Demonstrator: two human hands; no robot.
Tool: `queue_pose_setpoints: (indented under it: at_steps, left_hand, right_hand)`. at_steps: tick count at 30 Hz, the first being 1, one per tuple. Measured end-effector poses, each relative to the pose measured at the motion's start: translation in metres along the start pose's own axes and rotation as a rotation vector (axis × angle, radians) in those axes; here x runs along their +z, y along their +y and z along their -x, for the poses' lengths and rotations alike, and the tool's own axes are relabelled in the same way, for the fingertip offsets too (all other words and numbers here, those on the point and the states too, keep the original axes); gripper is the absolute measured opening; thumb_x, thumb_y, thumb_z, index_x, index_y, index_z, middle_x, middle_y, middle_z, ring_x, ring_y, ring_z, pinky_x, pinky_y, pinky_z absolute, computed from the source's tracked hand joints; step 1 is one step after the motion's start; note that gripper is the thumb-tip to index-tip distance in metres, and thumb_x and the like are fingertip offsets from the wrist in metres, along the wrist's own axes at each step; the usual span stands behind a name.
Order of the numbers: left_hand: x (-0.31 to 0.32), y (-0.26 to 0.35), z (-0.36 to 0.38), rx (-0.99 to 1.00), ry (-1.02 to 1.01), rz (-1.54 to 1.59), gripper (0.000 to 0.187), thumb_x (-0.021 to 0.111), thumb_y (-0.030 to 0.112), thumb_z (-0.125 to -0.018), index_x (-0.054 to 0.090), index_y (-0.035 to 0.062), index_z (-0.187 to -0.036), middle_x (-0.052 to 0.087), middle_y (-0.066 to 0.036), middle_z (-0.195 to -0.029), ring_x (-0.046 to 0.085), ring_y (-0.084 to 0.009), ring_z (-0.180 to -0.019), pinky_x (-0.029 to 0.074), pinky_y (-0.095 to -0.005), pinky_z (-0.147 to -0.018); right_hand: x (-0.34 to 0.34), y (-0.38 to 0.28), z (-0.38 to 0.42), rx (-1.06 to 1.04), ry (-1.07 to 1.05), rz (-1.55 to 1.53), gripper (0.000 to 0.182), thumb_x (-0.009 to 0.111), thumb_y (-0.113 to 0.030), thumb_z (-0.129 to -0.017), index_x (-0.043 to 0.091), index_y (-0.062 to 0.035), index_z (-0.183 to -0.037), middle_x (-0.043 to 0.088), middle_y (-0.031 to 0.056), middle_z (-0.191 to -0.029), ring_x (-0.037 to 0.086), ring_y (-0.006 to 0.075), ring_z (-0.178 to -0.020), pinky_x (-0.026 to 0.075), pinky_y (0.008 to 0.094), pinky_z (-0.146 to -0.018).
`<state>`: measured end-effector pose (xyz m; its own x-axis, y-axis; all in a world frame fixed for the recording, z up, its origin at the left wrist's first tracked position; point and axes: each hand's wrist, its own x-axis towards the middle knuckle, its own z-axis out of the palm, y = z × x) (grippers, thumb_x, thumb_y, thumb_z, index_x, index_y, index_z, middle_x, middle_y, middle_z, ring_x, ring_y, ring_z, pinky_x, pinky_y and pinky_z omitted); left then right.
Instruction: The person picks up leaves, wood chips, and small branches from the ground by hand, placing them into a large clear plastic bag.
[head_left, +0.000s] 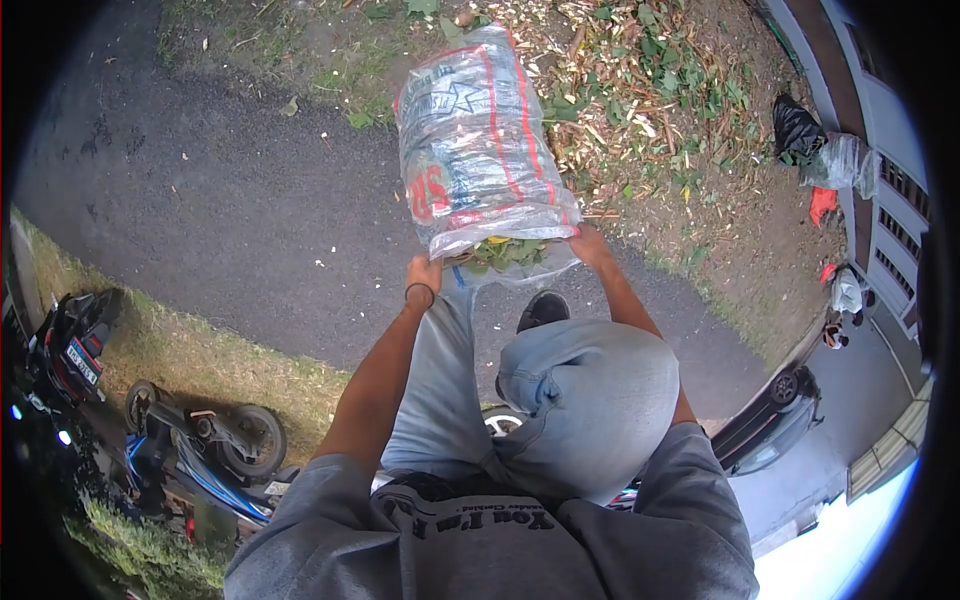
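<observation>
A large translucent woven sack (475, 130) with red stripes and printing lies on the ground, its mouth facing me. Green leaves (507, 252) show inside the opening. At the left corner of the mouth, my left hand (424, 271) is closed on the sack's rim, a dark band round its wrist. My right hand (590, 244) grips the rim at the right corner, and the two hands hold the mouth spread wide. Some fingertips of both hands are hidden by the plastic. One of my knees is raised near the opening, with a dark shoe (543, 310) below it.
Wood chips and leaves (650, 120) cover the ground right of the sack. Asphalt (230, 210) stretches left. Motorcycles (205, 440) stand at lower left, a dark car (770, 415) at right. A black bag (797, 128) lies by the building; a distant person (835, 336) is at far right.
</observation>
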<state>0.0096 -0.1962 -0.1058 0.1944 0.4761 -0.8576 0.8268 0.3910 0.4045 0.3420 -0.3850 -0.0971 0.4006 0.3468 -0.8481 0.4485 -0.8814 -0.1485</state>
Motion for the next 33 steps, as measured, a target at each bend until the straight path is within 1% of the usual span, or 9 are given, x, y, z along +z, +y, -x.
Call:
queue_pose_setpoints:
  at_steps: [4, 13, 21, 24, 25, 27, 31, 32, 33]
  left_hand:
    - [0.006, -0.010, 0.028, -0.107, -0.059, -0.190, 0.041, 0.055, 0.038, -0.091, 0.070, 0.0013, -0.101, 0.066, -0.028, -0.101, 0.061, -0.0460, -0.102, 0.049, -0.0501, -0.086]
    - [0.012, -0.030, 0.048, -0.073, -0.101, -0.220, 0.039, 0.055, 0.039, -0.092, 0.070, 0.0040, -0.101, 0.067, -0.026, -0.103, 0.063, -0.0436, -0.102, 0.050, -0.0486, -0.089]
    - [-0.045, 0.061, 0.076, 0.143, 0.025, -0.032, 0.028, 0.059, 0.023, -0.092, 0.067, -0.0028, -0.088, 0.060, -0.029, -0.078, 0.065, -0.0421, -0.075, 0.048, -0.0445, -0.067]
    - [-0.079, 0.119, 0.091, 0.290, 0.130, 0.085, 0.022, 0.059, 0.015, -0.091, 0.065, -0.0054, -0.085, 0.054, -0.024, -0.064, 0.054, -0.0227, -0.056, 0.045, -0.0384, -0.059]
    - [-0.087, 0.134, 0.090, 0.302, 0.136, 0.083, 0.022, 0.059, 0.015, -0.091, 0.065, -0.0054, -0.085, 0.054, -0.024, -0.064, 0.054, -0.0227, -0.056, 0.045, -0.0384, -0.059]
    - [-0.104, 0.162, 0.079, 0.355, 0.233, 0.157, 0.020, 0.058, 0.012, -0.090, 0.065, -0.0059, -0.084, 0.052, -0.024, -0.063, 0.051, -0.0188, -0.055, 0.043, -0.0369, -0.057]
    - [-0.121, 0.182, 0.067, 0.418, 0.173, 0.030, 0.018, 0.060, 0.013, -0.090, 0.066, -0.0042, -0.087, 0.057, -0.024, -0.067, 0.059, -0.0249, -0.057, 0.045, -0.0368, -0.058]
    - [-0.121, 0.182, 0.068, 0.466, 0.193, -0.011, 0.017, 0.065, 0.017, -0.087, 0.067, 0.0007, -0.085, 0.062, -0.023, -0.071, 0.067, -0.0349, -0.065, 0.048, -0.0404, -0.061]
    - [-0.121, 0.183, 0.070, 0.463, 0.195, -0.019, 0.017, 0.065, 0.017, -0.087, 0.067, 0.0007, -0.085, 0.062, -0.023, -0.071, 0.067, -0.0349, -0.065, 0.048, -0.0404, -0.061]
  right_hand:
    - [0.030, 0.008, 0.011, 0.056, 0.016, -0.122, 0.052, 0.048, -0.046, -0.093, 0.066, 0.0002, -0.110, 0.065, 0.0295, -0.108, 0.060, 0.0466, -0.107, 0.047, 0.0483, -0.091]
    - [-0.014, -0.032, 0.037, 0.101, 0.114, -0.279, 0.044, 0.048, -0.035, -0.091, 0.066, 0.0026, -0.106, 0.065, 0.0296, -0.102, 0.061, 0.0466, -0.098, 0.048, 0.0487, -0.085]
    - [-0.073, -0.054, 0.032, 0.097, 0.168, -0.454, 0.042, 0.049, -0.033, -0.091, 0.067, 0.0043, -0.099, 0.067, 0.0283, -0.092, 0.064, 0.0435, -0.088, 0.048, 0.0477, -0.077]
    - [-0.110, -0.081, 0.033, 0.035, 0.222, -0.512, 0.041, 0.050, -0.032, -0.091, 0.067, 0.0050, -0.096, 0.067, 0.0278, -0.088, 0.065, 0.0423, -0.084, 0.048, 0.0473, -0.074]
    - [-0.125, -0.090, 0.033, 0.005, 0.260, -0.523, 0.041, 0.050, -0.032, -0.091, 0.067, 0.0052, -0.095, 0.067, 0.0277, -0.086, 0.065, 0.0419, -0.082, 0.048, 0.0472, -0.073]
    - [-0.148, -0.112, 0.024, -0.147, 0.377, -0.492, 0.038, 0.054, -0.029, -0.090, 0.065, 0.0062, -0.079, 0.063, 0.0188, -0.067, 0.060, 0.0283, -0.063, 0.044, 0.0423, -0.061]
    - [-0.199, -0.153, 0.015, 0.035, 0.287, -0.690, 0.041, 0.057, -0.032, -0.091, 0.059, 0.0035, -0.070, 0.055, 0.0082, -0.057, 0.053, 0.0171, -0.052, 0.040, 0.0375, -0.053]
    - [-0.210, -0.160, 0.013, 0.037, 0.320, -0.531, 0.032, 0.061, -0.028, -0.088, 0.062, 0.0024, -0.078, 0.061, 0.0147, -0.062, 0.059, 0.0262, -0.055, 0.045, 0.0411, -0.055]
    - [-0.203, -0.156, 0.009, 0.036, 0.314, -0.538, 0.032, 0.061, -0.028, -0.088, 0.062, 0.0024, -0.078, 0.061, 0.0147, -0.062, 0.059, 0.0262, -0.055, 0.045, 0.0411, -0.055]
